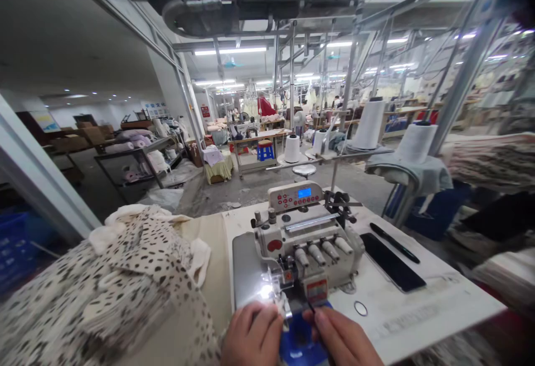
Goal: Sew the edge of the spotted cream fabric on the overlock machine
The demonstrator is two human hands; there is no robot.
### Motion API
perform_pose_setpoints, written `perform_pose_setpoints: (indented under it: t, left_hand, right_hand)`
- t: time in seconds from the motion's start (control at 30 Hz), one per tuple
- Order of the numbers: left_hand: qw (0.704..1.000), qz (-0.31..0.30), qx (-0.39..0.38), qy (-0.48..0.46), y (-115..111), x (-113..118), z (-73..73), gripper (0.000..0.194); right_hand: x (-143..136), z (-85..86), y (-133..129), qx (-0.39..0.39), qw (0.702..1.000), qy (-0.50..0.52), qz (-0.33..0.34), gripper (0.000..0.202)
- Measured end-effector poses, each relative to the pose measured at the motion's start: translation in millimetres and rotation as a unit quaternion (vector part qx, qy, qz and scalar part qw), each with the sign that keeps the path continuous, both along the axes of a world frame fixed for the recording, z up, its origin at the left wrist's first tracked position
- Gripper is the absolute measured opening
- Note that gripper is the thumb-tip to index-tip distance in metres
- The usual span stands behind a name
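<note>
A white overlock sewing machine stands on the white table in front of me, its lamp lit at the needle. Both my hands are at its front, at the bottom edge of the view. My left hand rests with curled fingers right under the lit presser foot. My right hand lies beside it, fingertips touching a blue piece between the hands. A thin dark thread runs by my right fingertips. Whether either hand pinches something is hidden.
A heap of cream fabric with black spots fills the left side. A black phone and a black pen lie right of the machine. White thread cones stand behind. Beyond lie a factory aisle, shelves and other workstations.
</note>
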State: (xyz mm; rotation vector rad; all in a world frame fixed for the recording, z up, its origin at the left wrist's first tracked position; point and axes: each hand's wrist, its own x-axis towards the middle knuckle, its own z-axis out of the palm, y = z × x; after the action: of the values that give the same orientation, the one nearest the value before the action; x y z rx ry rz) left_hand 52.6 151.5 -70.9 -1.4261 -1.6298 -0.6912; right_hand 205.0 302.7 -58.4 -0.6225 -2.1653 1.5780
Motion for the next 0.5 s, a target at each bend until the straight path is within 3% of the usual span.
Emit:
perform_pose_setpoints:
  t: [0.1,0.23,0.33,0.5]
  left_hand:
    - [0.999,0.003,0.051,0.012,5.2,1.9,-8.8,0.018]
    - [0.997,-0.001,0.069,0.024,7.9,2.5,-11.3,0.022]
    - [0.998,0.002,0.055,0.018,5.3,3.4,-6.3,0.021]
    - [1.000,0.012,0.024,0.015,1.4,5.4,-3.1,0.019]
  right_hand:
    - [-7.9,10.4,8.2,0.210,0.974,-0.068,0.046,0.044]
    - [-17.0,37.3,8.4,0.406,0.891,-0.189,0.074,0.032]
    - [-21.5,58.6,5.6,0.476,0.848,-0.215,0.089,0.032]
    - [-27.0,73.9,1.4,0.512,0.821,-0.234,0.097,0.038]
